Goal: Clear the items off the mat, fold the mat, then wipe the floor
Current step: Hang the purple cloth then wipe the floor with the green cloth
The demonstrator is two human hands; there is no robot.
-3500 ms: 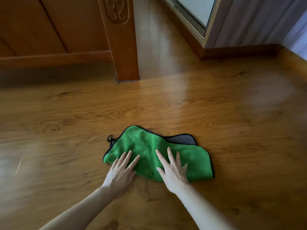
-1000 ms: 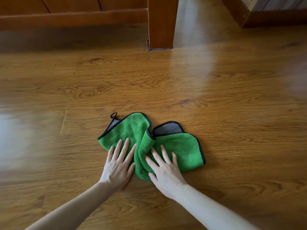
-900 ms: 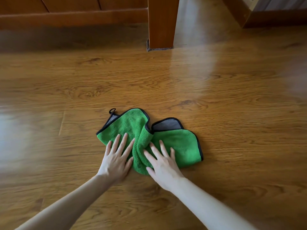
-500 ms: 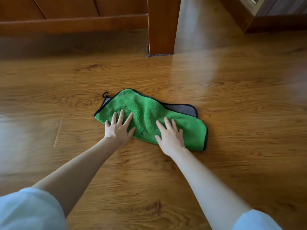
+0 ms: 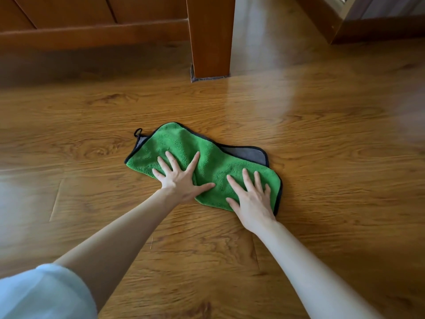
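I press one green cloth [image 5: 207,162] flat on the wooden floor [image 5: 322,139], straight ahead of me, with both hands spread on it. My left hand [image 5: 179,178] lies on the cloth's left half, fingers straight and fanned, thumb pointing right; my right hand [image 5: 251,199] lies on the right, near end, fingers straight as well, the heel of the palm on the near edge. Neither hand grips anything; they only press down. The cloth's long axis runs from far left to near right, so its right end sits closer to me and its looped corner [image 5: 138,132] lies farthest, beyond my left hand. A strip of grey backing [image 5: 248,154] shows along the far edge. I judge this to be the wiping step, with no mat in view. A push away from me would head for the one wooden post [image 5: 210,35] beyond the cloth, still well apart from it. Count: one cloth, two hands, one post.
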